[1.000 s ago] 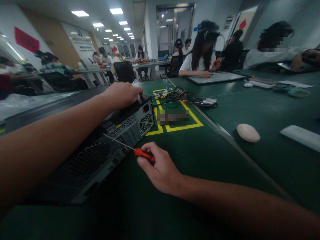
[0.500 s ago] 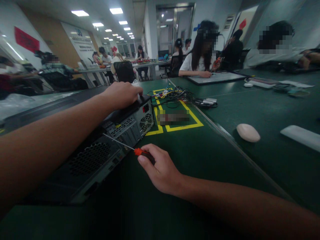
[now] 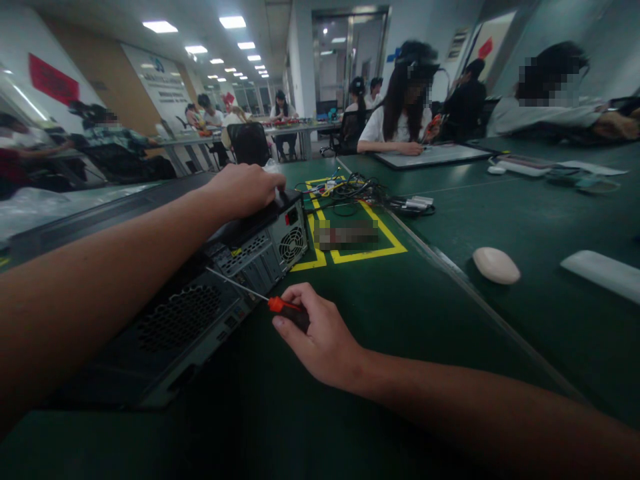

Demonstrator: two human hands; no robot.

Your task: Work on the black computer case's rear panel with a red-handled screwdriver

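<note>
A black computer case [image 3: 200,313] lies on its side on the green table [image 3: 400,320], its back panel with fan grille facing me. My left hand [image 3: 245,189] rests on the case's upper far edge, fingers curled over it. My right hand [image 3: 320,337] is closed round the red and black handle of a screwdriver [image 3: 280,307]. The thin shaft runs up and left, and its tip meets the back panel near the slot covers.
A tangle of cables [image 3: 350,190] lies beyond a yellow taped rectangle [image 3: 385,243]. A white mouse [image 3: 496,265] and a white keyboard [image 3: 600,273] sit to the right. Other people sit working at tables behind and to the right.
My right hand's fingers have shifted slightly on the screwdriver handle, as in a turn. The shaft stays on the same spot. My left hand has not moved.
</note>
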